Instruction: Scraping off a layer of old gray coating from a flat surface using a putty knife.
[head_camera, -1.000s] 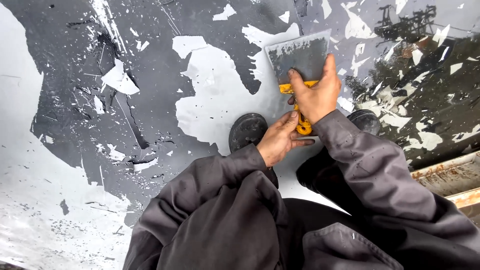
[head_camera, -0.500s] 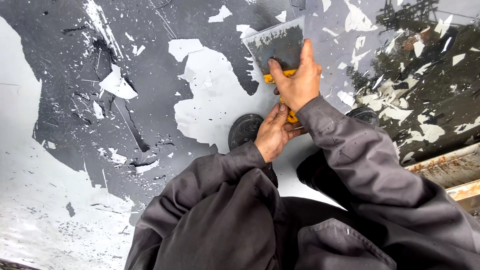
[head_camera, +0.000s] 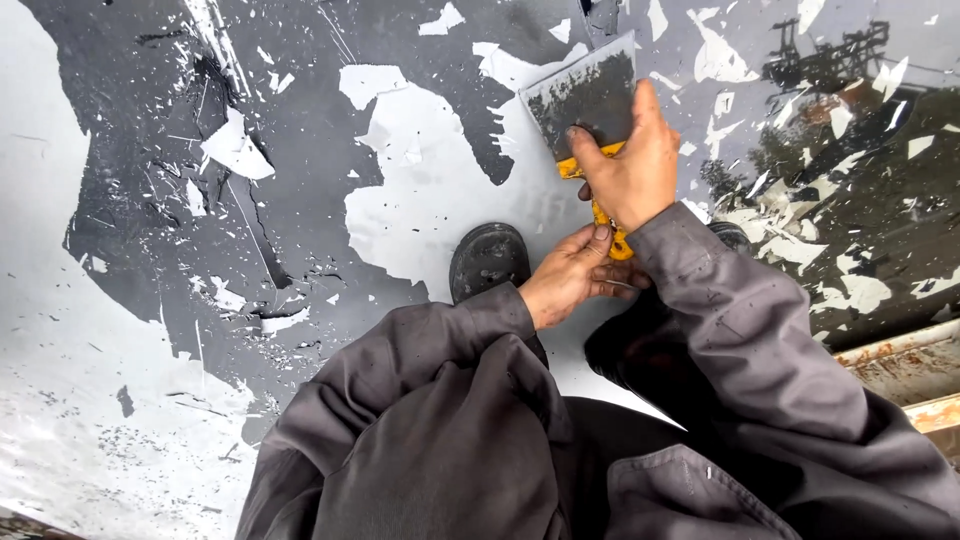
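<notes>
Scraper (head_camera: 590, 110): a wide, flat metal blade on a yellow handle, lying against the grey painted floor ahead of your knees, blade pointing away from you at the upper middle of the view.
Right hand (head_camera: 630, 165): your hand is closed around the yellow handle just behind the blade, with fingers pressing on the blade's lower edge.
Left hand (head_camera: 575, 275): your hand grips the tail end of the same handle, just below the right hand and touching it.
Floor (head_camera: 130, 400): dark grey paint, flaking; a large pale bare patch (head_camera: 430, 190) lies just left of the blade, and the blade's left corner sits at its edge.
Paint chips (head_camera: 235, 150): loose pale flakes scattered to the left, well apart from the blade.
Boot (head_camera: 487, 258): the dark toe shows just left of your left hand.
Sleeves (head_camera: 740, 320): grey work jacket on both arms.
Right edge: a rusty metal strip (head_camera: 900, 360) runs along the floor's border.
</notes>
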